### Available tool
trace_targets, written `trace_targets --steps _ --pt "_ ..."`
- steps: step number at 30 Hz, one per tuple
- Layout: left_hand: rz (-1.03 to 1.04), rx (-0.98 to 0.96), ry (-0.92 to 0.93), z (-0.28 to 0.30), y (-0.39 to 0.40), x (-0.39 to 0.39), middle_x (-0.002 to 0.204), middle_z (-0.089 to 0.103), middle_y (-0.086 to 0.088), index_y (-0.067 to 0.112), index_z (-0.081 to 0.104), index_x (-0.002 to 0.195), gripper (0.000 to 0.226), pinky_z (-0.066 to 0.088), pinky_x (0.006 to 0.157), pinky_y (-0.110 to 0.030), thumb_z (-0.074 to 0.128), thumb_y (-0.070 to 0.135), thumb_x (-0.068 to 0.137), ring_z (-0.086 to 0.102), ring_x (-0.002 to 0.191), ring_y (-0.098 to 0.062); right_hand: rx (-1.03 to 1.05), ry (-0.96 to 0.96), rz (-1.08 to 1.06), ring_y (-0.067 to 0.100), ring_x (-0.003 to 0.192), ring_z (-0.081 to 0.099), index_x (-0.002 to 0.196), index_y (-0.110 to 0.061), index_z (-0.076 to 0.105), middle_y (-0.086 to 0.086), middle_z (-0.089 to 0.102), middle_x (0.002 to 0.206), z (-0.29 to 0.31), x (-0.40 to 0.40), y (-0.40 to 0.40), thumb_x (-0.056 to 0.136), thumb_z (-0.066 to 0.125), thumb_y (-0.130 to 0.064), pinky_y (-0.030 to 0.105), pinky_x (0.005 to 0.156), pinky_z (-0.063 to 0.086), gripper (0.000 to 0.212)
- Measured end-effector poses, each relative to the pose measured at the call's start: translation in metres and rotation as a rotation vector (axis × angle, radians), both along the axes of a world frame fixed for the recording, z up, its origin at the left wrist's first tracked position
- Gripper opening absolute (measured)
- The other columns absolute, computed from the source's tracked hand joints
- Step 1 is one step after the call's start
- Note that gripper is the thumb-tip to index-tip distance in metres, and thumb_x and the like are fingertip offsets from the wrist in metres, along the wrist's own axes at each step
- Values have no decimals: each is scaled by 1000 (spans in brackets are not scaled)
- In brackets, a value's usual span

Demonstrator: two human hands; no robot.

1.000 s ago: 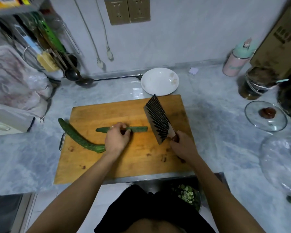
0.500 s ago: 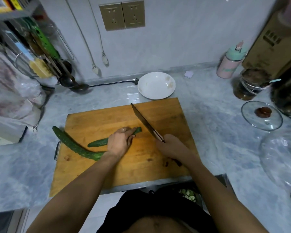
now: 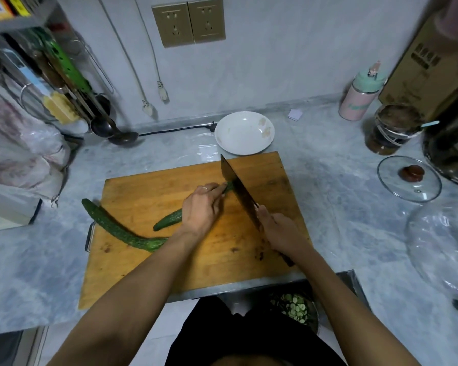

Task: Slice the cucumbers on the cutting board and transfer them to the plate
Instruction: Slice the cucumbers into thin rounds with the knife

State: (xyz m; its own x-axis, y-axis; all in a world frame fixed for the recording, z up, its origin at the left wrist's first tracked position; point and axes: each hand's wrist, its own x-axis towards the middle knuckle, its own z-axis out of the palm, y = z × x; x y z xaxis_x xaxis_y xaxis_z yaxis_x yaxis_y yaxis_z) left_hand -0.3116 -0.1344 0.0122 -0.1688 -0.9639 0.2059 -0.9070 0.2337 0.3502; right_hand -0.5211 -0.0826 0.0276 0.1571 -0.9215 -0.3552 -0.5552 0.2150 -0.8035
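Left hand point(image 3: 200, 207) hides the cucumber's point(image 3: 169, 220) middle beside knife point(image 3: 236, 186).

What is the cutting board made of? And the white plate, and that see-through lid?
The cutting board looks like wood: orange-brown, matte, with grain lines and dark stains. The white plate seems glazed ceramic, smooth with a soft shine, though it might be hard plastic. The see-through lid looks like glass, since the counter shows through it; its dark brown knob's material is unclear.
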Motion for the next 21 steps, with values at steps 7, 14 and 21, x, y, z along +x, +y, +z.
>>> trace_targets --steps 7,14,21 --pt "191 74 205 1 44 6 115 68 1 26 66 123 30 53 79 -34 56 23 95 62 102 -23 6 -6 48 14 53 45 72 -15 47 -2 42 56 9 2 0 100 20 -61 27 57 36 61" --pt "251 88 203 -39 91 28 108 69 -1 23 67 121 29 54 67 -33 58 23 94 64 94 -25 68 23 174 24 61 57 77 -11 56 10 55 65 1 25 7 99 18 -63 31 62 46 68" --pt "29 36 32 -46 65 66 107 68 -1 21 70 117 34 57 69 -36 50 33 92 63 98 -23 60 43 206 18 62 54 74 -13 54 5 54 65 -1 19 11 98 20 -64 32 65 44 66"
